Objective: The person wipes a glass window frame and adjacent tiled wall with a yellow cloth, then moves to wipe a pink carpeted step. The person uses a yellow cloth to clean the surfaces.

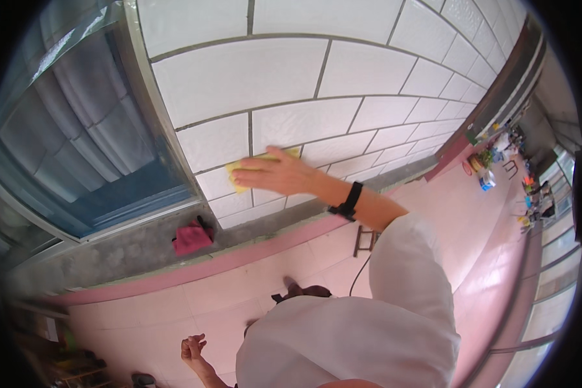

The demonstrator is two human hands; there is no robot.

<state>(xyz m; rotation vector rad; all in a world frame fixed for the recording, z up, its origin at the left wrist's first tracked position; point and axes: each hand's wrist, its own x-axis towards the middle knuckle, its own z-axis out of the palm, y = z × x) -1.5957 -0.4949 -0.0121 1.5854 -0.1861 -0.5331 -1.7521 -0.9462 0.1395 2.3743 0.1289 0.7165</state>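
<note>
My right hand (281, 172) lies spread over a yellow cloth (291, 153), pressing it flat to the white tile wall (242, 80). The cloth's edges show above the fingers and below the fingertips. A black watch or band (350, 201) circles that wrist. Low on the left, my left hand (192, 348) hangs away from the wall with its fingers curled, and nothing shows in it. A folded dark pink cloth (194, 237) with black edging rests on the grey ledge (131, 242) under the window, left of my right hand.
The framed window (111, 121) with a grey curtain adjoins the tiles on the left. A small wooden stool (363, 241) stands by the wall base, with a dark cable (360, 274) near it. Shoes (143, 379) lie lower left. Assorted goods and a plant (485, 157) stand far right.
</note>
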